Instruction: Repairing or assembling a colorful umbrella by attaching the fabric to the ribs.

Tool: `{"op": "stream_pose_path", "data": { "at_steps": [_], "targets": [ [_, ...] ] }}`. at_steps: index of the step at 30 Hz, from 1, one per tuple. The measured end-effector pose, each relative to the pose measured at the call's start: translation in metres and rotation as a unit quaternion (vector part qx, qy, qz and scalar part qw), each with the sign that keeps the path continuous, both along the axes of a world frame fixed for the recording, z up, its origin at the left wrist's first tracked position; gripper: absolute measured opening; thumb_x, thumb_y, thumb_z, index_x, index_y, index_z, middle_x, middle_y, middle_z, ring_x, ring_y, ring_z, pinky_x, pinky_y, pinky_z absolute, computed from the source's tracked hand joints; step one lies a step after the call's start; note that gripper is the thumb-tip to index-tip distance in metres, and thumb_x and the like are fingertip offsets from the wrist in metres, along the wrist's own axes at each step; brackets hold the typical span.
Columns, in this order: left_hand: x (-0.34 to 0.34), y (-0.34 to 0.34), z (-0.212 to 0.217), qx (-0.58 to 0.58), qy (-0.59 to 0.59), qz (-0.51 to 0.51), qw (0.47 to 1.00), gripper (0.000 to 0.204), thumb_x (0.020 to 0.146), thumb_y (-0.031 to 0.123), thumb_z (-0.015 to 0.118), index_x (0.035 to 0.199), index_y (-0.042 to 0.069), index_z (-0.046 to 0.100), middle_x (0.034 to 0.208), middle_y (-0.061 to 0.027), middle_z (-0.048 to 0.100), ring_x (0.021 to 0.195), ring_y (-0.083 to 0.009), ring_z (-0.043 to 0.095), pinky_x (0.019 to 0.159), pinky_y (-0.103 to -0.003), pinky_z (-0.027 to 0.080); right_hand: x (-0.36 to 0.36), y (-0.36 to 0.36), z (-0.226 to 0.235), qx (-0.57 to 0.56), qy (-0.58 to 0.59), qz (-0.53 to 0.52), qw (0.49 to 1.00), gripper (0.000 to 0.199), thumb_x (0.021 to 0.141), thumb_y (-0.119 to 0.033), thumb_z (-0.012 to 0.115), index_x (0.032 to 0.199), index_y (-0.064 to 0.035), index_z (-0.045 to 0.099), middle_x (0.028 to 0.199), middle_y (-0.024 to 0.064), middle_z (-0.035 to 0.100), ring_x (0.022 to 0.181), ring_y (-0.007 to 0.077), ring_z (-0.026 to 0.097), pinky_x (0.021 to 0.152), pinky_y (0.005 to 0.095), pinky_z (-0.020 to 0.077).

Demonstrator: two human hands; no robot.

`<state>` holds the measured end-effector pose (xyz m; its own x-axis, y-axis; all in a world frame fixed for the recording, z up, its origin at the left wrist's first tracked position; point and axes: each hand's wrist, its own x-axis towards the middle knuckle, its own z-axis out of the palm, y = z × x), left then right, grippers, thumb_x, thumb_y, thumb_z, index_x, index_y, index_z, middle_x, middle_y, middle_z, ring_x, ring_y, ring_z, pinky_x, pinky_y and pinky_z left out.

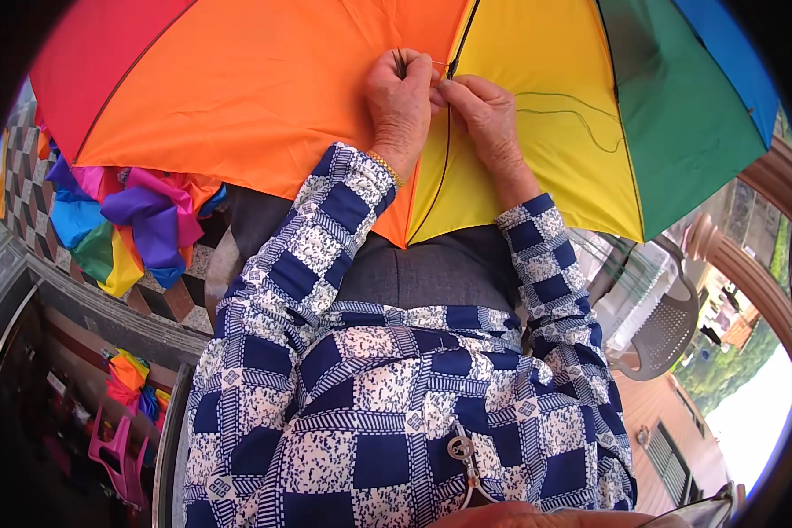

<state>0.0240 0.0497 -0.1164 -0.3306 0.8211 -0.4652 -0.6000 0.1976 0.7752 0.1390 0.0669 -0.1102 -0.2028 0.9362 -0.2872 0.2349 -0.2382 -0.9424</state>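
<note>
An open rainbow umbrella (264,88) with red, orange, yellow, green and blue panels lies across my lap. My left hand (402,106) pinches the orange cloth beside a black rib (460,40), and a thin dark needle-like piece pokes up between its fingers. My right hand (482,113) presses on the seam right next to it, fingertips touching the left hand's. A dark thread (572,113) trails over the yellow panel to the right. A gold bangle sits on my left wrist.
A heap of loose coloured umbrella cloth (132,220) lies on the tiled floor at left. Below it are a ledge, more coloured cloth (132,378) and a pink plastic stool (119,453). At right stand a grey perforated chair (664,334) and a railing.
</note>
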Motion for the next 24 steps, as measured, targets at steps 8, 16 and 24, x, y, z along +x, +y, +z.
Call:
{"op": "stream_pose_path", "data": {
  "at_steps": [8, 16, 24],
  "targets": [
    [0.0008, 0.0004, -0.0035, -0.001, 0.026, -0.015, 1.000, 0.010, 0.085, 0.014, 0.057, 0.082, 0.006, 0.052, 0.069, -0.0026, 0.058, 0.048, -0.0077, 0.054, 0.043, -0.020, 0.041, 0.0012, 0.0008, -0.0032, -0.010, -0.002, -0.001, 1.000, 0.015, 0.082, -0.015, 0.063, 0.075, -0.0022, 0.066, 0.059, -0.0027, 0.055, 0.048, 0.0033, 0.044, 0.043, 0.0186, 0.0325],
    [0.0010, 0.0054, -0.0097, -0.005, 0.064, -0.044, 0.997, 0.011, 0.081, 0.014, 0.061, 0.082, 0.005, 0.055, 0.069, -0.0015, 0.059, 0.051, -0.0087, 0.055, 0.045, -0.020, 0.043, 0.0024, 0.0009, -0.0053, 0.004, -0.027, 0.016, 0.999, 0.016, 0.082, -0.017, 0.063, 0.079, -0.0019, 0.068, 0.062, -0.0028, 0.057, 0.050, 0.0033, 0.046, 0.045, 0.0181, 0.0343],
    [-0.0064, 0.0080, -0.0083, -0.026, 0.047, -0.069, 0.996, 0.013, 0.079, 0.014, 0.064, 0.083, 0.006, 0.055, 0.067, -0.0011, 0.058, 0.050, -0.0099, 0.055, 0.044, -0.021, 0.043, -0.0002, 0.0030, 0.0025, -0.009, -0.078, 0.042, 0.996, 0.016, 0.082, -0.017, 0.062, 0.082, -0.0021, 0.068, 0.063, -0.0036, 0.058, 0.053, 0.0024, 0.046, 0.047, 0.0184, 0.0349]
  ]
}}
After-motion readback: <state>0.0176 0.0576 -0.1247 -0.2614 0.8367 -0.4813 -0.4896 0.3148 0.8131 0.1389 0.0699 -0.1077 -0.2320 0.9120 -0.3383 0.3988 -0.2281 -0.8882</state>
